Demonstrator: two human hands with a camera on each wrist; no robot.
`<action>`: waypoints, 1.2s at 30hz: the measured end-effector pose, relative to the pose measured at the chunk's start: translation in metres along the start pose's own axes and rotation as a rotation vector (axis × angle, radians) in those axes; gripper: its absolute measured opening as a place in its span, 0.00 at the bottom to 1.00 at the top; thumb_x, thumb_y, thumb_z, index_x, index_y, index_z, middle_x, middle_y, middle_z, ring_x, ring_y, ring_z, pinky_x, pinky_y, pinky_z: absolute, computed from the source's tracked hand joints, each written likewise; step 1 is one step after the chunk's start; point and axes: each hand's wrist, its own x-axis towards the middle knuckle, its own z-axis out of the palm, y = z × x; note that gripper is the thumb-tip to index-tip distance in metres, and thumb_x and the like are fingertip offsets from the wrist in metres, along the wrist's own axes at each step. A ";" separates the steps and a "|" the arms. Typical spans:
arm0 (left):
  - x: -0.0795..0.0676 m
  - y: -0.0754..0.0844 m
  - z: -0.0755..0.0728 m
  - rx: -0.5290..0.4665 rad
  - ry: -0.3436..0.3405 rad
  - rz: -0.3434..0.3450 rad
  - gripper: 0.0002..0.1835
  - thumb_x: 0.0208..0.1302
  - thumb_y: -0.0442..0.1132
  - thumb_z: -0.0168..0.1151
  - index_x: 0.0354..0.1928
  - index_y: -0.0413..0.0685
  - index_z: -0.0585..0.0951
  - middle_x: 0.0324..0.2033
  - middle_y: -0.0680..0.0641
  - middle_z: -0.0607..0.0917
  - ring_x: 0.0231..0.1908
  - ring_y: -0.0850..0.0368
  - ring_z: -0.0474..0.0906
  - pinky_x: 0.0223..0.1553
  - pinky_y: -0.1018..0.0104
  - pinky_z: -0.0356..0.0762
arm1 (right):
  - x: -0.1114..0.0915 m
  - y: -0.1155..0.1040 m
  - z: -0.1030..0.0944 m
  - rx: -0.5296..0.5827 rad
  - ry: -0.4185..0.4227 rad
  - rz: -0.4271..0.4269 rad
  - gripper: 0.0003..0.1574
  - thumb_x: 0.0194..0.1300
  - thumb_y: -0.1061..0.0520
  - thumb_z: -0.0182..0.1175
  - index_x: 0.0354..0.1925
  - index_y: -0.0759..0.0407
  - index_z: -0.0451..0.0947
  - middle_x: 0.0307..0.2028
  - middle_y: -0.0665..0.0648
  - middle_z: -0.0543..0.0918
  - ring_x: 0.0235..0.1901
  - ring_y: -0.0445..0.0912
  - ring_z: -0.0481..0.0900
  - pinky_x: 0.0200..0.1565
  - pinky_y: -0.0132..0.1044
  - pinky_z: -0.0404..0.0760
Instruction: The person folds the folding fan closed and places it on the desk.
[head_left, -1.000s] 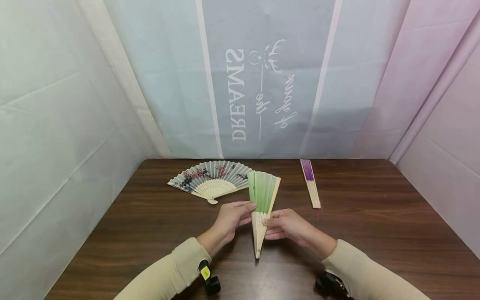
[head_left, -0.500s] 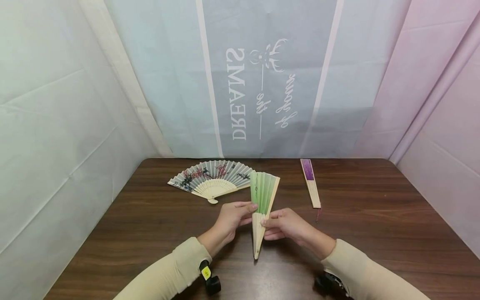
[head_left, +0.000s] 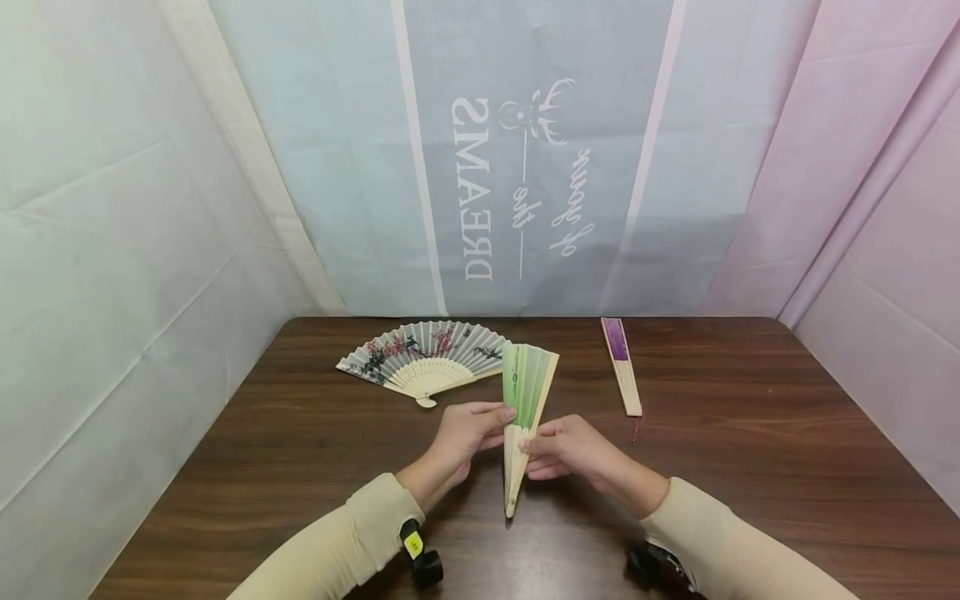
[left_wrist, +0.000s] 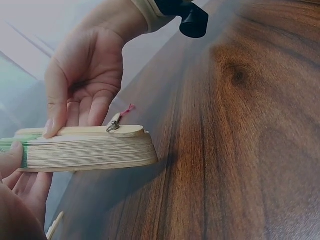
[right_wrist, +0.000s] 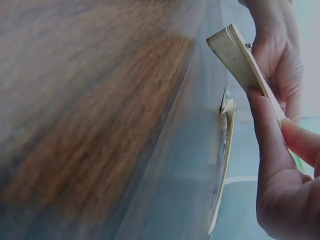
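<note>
A green folding fan [head_left: 528,383], partly spread, is held up over the table between both hands. My left hand [head_left: 463,437] pinches its left side where the green cloth meets the pale ribs, thumb in front. On the other edge, my right hand [head_left: 573,450] grips the bare ribs [head_left: 514,467] between thumb and fingers. The pivot end points down toward me. In the left wrist view the stacked ribs [left_wrist: 95,152] lie close together, with a metal ring [left_wrist: 114,126] at the pivot. From the right wrist, the fan's rib end [right_wrist: 237,57] sticks out past the fingers.
A spread grey folding fan [head_left: 427,358] with a red blossom print lies at the back left of the dark wooden table [head_left: 750,442]. A folded purple fan [head_left: 621,367] with a red tassel [head_left: 637,429] lies at the back right. Cloth walls [head_left: 360,167] stand around the table.
The green fan's spread has narrowed a little, its left edge shifting right. Its pivot end has swung slightly left. Both hands keep their hold, and the other two fans have stayed put.
</note>
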 end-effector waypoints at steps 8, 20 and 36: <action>0.002 -0.001 -0.002 0.004 -0.003 0.003 0.20 0.55 0.40 0.67 0.47 0.32 0.80 0.39 0.39 0.85 0.37 0.56 0.83 0.41 0.63 0.84 | 0.002 0.001 0.001 -0.022 0.014 -0.006 0.17 0.62 0.61 0.58 0.42 0.77 0.76 0.30 0.63 0.85 0.29 0.47 0.84 0.38 0.44 0.86; 0.004 -0.005 -0.001 0.025 0.009 0.002 0.22 0.54 0.42 0.68 0.47 0.33 0.80 0.39 0.39 0.85 0.37 0.56 0.83 0.40 0.63 0.85 | 0.000 0.001 0.004 -0.042 0.038 -0.024 0.19 0.61 0.61 0.60 0.43 0.79 0.75 0.30 0.65 0.85 0.29 0.47 0.84 0.37 0.44 0.86; 0.005 -0.007 0.002 0.065 0.012 0.013 0.22 0.51 0.42 0.71 0.45 0.34 0.81 0.39 0.39 0.86 0.36 0.57 0.83 0.39 0.64 0.85 | 0.000 -0.003 0.007 -0.091 0.063 -0.019 0.19 0.59 0.60 0.62 0.41 0.78 0.77 0.29 0.65 0.85 0.27 0.47 0.84 0.35 0.45 0.86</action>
